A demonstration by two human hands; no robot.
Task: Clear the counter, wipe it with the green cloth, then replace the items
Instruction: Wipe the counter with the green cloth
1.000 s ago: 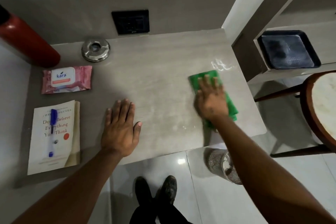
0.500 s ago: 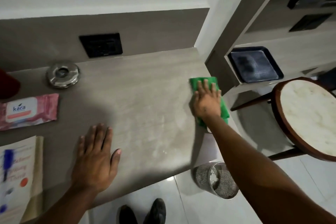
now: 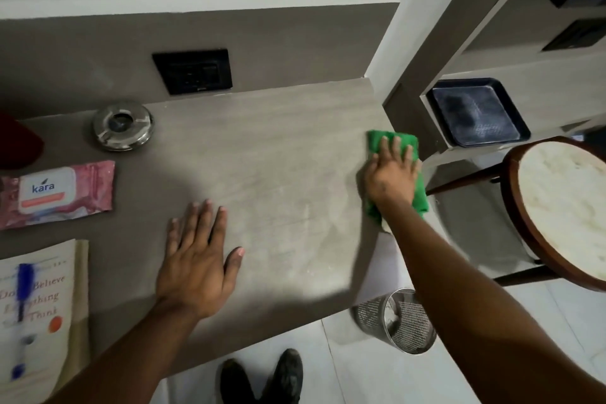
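My right hand [image 3: 392, 175] presses flat on the green cloth [image 3: 380, 138] at the right end of the grey counter [image 3: 278, 174], fingers spread over it. My left hand [image 3: 196, 259] rests flat on the counter near its front edge, holding nothing. At the left end lie a pink wipes pack [image 3: 57, 193], a book [image 3: 42, 315] with a blue pen [image 3: 23, 305] on it, a round steel ashtray [image 3: 123, 125] and part of a red bottle [image 3: 16, 144].
A mesh metal bin [image 3: 398, 320] stands on the floor under the counter's right corner. A round stool [image 3: 564, 210] and a black tray [image 3: 477, 111] on a shelf are to the right. A black socket plate [image 3: 193, 70] is on the back wall.
My right hand slid the green cloth away from me toward the counter's far right corner, over the white smear. The view shifted right; my left hand stayed planted.
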